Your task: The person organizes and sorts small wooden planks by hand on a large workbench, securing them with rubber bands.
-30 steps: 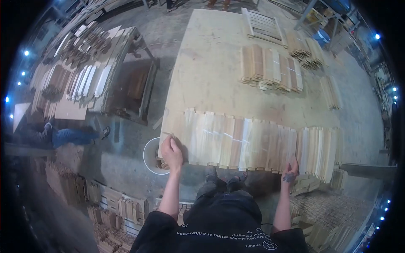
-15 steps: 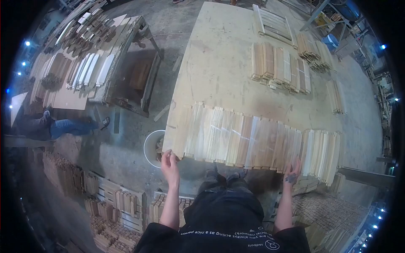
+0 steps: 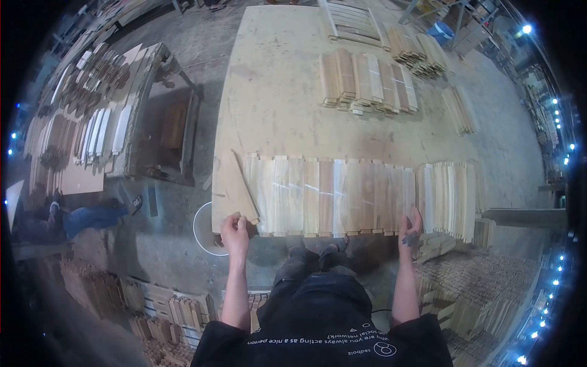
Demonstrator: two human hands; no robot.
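A long row of thin wooden slats point(image 3: 330, 196) lies side by side along the near edge of a large board table point(image 3: 281, 79). At the row's left end, one slat point(image 3: 243, 183) lies tilted, its near end by my left hand point(image 3: 235, 232), whose fingers are closed around that end. My right hand point(image 3: 409, 232) touches the near side of the row toward its right end, with fingers apart and nothing held. Just right of it sits a separate group of slats point(image 3: 449, 199).
Further back on the table are slat piles point(image 3: 367, 82), more bundles point(image 3: 416, 52) and a slatted frame point(image 3: 354, 24). A white bucket point(image 3: 203, 229) stands below the left edge. Another person's leg point(image 3: 101, 219) shows at left, near a second table point(image 3: 137, 110).
The leftmost slat has gone from lying along the row to tilted, with my left hand at its near end. The row looks straighter. The whole view has shifted.
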